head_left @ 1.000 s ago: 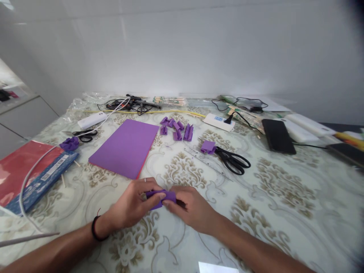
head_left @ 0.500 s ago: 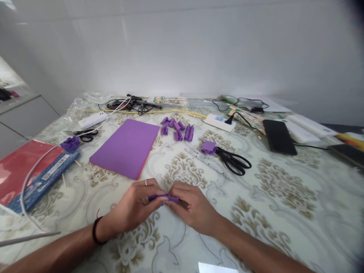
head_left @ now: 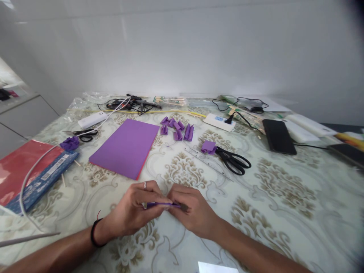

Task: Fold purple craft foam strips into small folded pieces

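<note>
A small folded piece of purple paper [head_left: 156,204] is pinched between my two hands, close to the front of the table. My left hand [head_left: 139,204], with a ring and a dark wristband, grips its left part between thumb and fingers. From the other side my right hand [head_left: 192,208] closes on its right end; both sets of fingertips meet at the middle and hide part of it. Beyond my hands lie several folded purple paper pieces [head_left: 178,134]. A stack of purple paper sheets [head_left: 125,148], with red beneath, lies ahead on the left.
Black-handled scissors [head_left: 234,161] lie at right, their blades under a folded purple piece [head_left: 208,146], beside a clear ruler [head_left: 207,163]. Farther right is a black phone [head_left: 279,136]. A power strip [head_left: 220,122], cables [head_left: 136,104], a second pair of scissors [head_left: 85,134] and a red paper pack [head_left: 25,163] surround.
My hands have shifted slightly toward me, and the folded paper sits a little lower. My fingers now cover more of it. Nothing else on the table has moved.
</note>
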A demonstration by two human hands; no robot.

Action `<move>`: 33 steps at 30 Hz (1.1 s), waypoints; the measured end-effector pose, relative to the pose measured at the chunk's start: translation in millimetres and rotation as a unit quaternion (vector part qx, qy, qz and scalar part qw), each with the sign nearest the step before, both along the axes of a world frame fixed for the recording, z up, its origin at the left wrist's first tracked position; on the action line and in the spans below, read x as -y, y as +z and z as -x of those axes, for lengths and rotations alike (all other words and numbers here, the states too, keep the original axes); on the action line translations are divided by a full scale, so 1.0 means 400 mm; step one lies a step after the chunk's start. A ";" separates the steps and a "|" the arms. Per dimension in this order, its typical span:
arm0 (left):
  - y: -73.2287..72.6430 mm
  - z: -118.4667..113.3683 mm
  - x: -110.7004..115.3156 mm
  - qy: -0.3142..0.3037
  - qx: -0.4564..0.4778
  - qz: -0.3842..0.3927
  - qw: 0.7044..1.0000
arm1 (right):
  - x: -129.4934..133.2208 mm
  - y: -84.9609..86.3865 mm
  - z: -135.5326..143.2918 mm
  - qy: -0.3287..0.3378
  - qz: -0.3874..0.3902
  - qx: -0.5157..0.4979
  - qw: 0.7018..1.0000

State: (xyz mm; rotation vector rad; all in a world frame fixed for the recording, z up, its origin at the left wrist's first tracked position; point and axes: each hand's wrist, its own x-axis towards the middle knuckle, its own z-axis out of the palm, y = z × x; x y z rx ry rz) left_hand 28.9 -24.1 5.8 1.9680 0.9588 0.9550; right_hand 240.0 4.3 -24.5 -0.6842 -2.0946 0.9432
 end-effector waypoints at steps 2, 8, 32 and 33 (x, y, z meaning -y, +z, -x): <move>-0.006 -0.001 0.000 0.012 0.010 -0.004 1.000 | 0.000 0.001 0.000 -0.007 0.002 0.007 1.000; 0.001 -0.005 0.004 0.008 0.014 0.001 1.000 | 0.001 -0.006 -0.001 0.004 -0.002 0.007 1.000; -0.030 0.002 -0.015 0.127 0.020 0.115 0.985 | -0.015 0.006 0.000 -0.039 0.143 0.050 0.988; -0.029 0.002 -0.017 0.124 0.023 0.125 0.984 | -0.016 0.004 0.000 -0.039 0.144 0.051 0.987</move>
